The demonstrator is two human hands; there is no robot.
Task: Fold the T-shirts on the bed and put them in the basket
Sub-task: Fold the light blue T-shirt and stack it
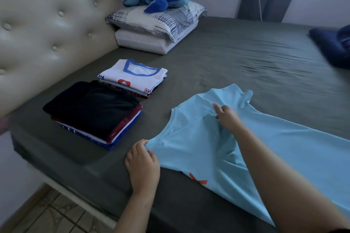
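Laying out blue shirt (274, 138) on bed (236, 53). Left hand (143, 161) pinches sleeve; right hand (226, 115) pinches collar. Next: flatten, fold.

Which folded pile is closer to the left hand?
The pile topped by the black shirt; the left hand grips the light blue T-shirt nearby. The white-topped pile lies farther.
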